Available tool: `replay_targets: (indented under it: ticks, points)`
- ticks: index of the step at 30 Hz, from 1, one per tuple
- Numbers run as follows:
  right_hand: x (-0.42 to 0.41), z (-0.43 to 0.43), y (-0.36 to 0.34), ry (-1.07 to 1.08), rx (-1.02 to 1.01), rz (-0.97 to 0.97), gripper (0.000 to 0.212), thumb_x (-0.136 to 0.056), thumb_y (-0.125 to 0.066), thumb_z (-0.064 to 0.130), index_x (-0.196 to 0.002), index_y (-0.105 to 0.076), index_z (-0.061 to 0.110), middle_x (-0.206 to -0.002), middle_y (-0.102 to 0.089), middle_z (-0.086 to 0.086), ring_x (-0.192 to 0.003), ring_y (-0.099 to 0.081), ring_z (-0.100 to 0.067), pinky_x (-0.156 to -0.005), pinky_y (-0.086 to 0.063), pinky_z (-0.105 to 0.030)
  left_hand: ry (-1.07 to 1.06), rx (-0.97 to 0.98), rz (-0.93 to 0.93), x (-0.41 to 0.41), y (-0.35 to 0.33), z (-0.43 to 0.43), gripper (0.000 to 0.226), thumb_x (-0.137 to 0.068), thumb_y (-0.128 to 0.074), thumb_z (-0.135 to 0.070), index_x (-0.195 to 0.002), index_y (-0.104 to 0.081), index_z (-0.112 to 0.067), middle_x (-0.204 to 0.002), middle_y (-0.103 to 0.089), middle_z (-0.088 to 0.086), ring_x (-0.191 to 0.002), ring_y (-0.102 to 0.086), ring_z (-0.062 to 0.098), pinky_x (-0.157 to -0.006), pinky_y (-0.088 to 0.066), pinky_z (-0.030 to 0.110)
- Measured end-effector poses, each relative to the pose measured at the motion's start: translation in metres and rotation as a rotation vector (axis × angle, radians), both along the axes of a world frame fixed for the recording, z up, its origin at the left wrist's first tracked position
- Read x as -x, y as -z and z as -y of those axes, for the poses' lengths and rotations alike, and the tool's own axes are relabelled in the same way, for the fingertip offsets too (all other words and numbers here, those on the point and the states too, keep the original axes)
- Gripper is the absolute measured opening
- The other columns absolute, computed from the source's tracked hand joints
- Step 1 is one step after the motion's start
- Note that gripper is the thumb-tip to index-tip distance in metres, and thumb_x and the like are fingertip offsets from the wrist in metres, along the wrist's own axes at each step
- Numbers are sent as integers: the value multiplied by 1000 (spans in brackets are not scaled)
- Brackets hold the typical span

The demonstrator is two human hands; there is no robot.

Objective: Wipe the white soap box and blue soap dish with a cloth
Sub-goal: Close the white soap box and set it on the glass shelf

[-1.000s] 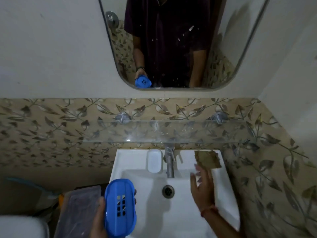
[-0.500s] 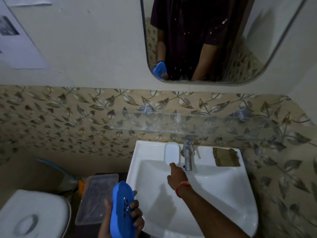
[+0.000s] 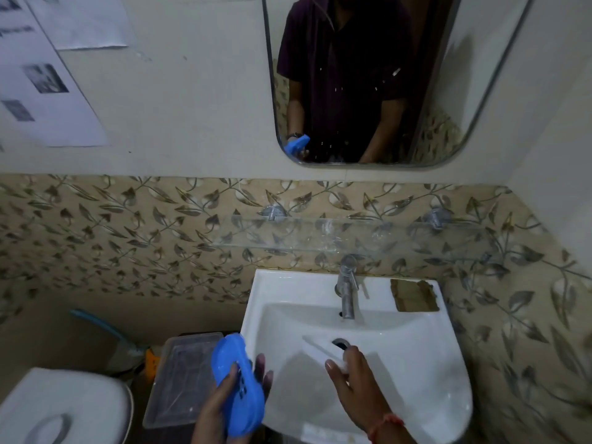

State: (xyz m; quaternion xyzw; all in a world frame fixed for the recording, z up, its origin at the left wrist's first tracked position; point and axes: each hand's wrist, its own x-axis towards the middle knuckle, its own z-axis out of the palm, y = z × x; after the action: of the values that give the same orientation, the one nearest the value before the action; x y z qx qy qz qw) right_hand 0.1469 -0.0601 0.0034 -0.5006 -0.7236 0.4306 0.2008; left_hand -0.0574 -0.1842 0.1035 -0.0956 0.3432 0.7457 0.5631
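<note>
Head view: both hands are full and the cloth (image 3: pixel 413 296) is untouched, lying on the back right corner of the sink (image 3: pixel 278 283) rim, right of the tap (image 3: pixel 347 293). The left hand (image 3: pixel 214 411) grasps the blue soap dish (image 3: pixel 237 382), thumb across its slotted face and fingers behind, holding it tilted just off the sink's left edge. The right hand (image 3: pixel 358 389) pinches the white soap box (image 3: pixel 320 349) by one end over the basin, near the drain (image 3: pixel 341 342); the box is motion-blurred, so whether it is lidded I cannot tell.

To do this step well, one hand probably has to be freed first. Setting the blue soap dish on the flat rim at the back left looks the steadier choice, well away from the edge it now overhangs. Then fetch the cloth and wipe the box over the basin, so that a slip would land in the bowl and not on the floor. A fuller grip than an end pinch should resist the rubbing.
</note>
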Motion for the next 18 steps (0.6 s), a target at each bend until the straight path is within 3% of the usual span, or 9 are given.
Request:
replay_targets:
  ticks: [3,7,11,14,16,18]
  points:
    - [-30,28,-16,62,-64,-58,49,-87,-63,80,-85,-39,37,-91,-50,6,-88,-54,-9,-73,-50,-21,74,-86,-88,-17,-19,-6,64,-42,-97,-7,-103,-78,-1,-117,-73,16,-107,-69,45,-81,-58,59]
    - [-60,52,-64,40,36,-83,57,-62,-86,62,-99,-45,45,-100,-60,9,-88,-65,-15,-75,-57,-24,219,-97,-116,-27,-29,-13,87,-52,-86,2,-134,-58,-8,-139,-57,26,-123,-54,55,-106,-37,68]
    - [-70,62,-107,-48,132,-99,77,-55,-95,48,-117,-51,39,-116,-67,6,-99,-73,-22,-91,-64,-40,339,-92,-194,-38,-32,-16,86,-59,-67,4,-142,-48,-9,-139,-56,30,-125,-54,53,-116,-26,65]
    - [-63,65,-127,-106,119,-160,73,-58,-93,39,-121,-57,39,-122,-67,9,-103,-74,-14,-86,-64,-23,374,-64,-357,-45,-37,-14,82,-64,-71,-11,-142,-49,-12,-132,-62,26,-122,-60,43,-110,-36,57]
    - [-53,66,-136,-87,103,-249,73,-60,-90,41,-126,-61,44,-132,-66,10,-114,-72,-6,-91,-60,-11,383,-54,-466,-49,-42,-13,73,-73,-74,-29,-142,-51,-23,-128,-66,24,-119,-63,41,-105,-43,54]
    - [-40,68,-142,-51,60,-329,72,-64,-87,46,-131,-61,49,-135,-65,16,-122,-68,-4,-96,-57,-8,383,-38,-556,-54,-46,-13,57,-85,-64,-46,-140,-53,-34,-125,-67,23,-117,-63,39,-104,-45,50]
